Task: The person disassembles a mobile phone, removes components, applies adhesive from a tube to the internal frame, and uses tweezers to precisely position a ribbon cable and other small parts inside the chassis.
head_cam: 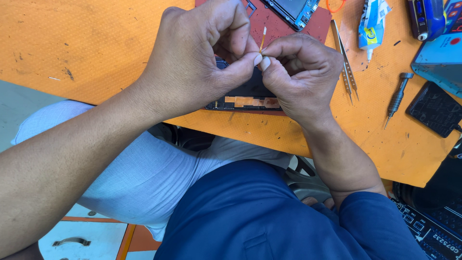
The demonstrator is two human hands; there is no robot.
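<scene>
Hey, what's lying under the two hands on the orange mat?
Under the left hand and right hand, a dark opened phone frame lies on the orange mat, amber strips along its near edge. The hands cover its upper part; they pinch a thin orange strip.

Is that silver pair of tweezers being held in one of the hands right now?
No, the silver metal tweezers lie on the orange mat beside the right hand, which pinches a thin orange strip together with the left hand.
</scene>
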